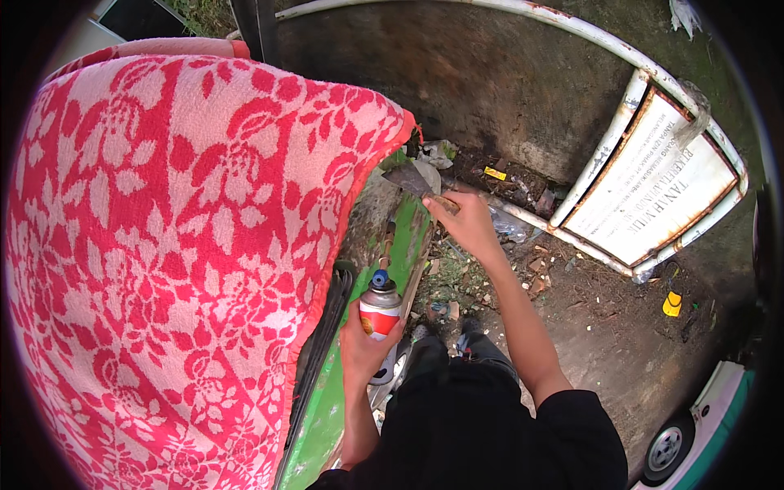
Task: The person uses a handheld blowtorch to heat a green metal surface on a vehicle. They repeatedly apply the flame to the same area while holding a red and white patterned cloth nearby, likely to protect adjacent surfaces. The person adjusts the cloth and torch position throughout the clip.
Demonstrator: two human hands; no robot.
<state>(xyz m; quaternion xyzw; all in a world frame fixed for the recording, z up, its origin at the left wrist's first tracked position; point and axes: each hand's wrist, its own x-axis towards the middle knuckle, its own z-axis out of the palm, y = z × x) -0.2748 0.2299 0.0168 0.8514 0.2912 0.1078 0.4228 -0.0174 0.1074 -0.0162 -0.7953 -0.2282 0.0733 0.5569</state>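
My left hand (366, 343) is wrapped round a red and white gas canister (380, 317) with a silver shoulder and a blue torch head on top. The canister stands upright beside a green painted panel (404, 249). Farther out, my right hand (465, 219) grips the wooden handle of a putty knife (411, 180). Its wide blade points left over the panel's far end, where the surface looks bare and greyish. I cannot tell whether the blade touches it. No flame can be made out clearly.
A pink and red floral blanket (188, 237) drapes over the left side, its edge along the panel. Black strips (322, 343) run beside it. To the right lean a rusty white-framed sign (653, 175) and rubble with yellow scraps (671, 304). A vehicle wheel (668, 447) shows lower right.
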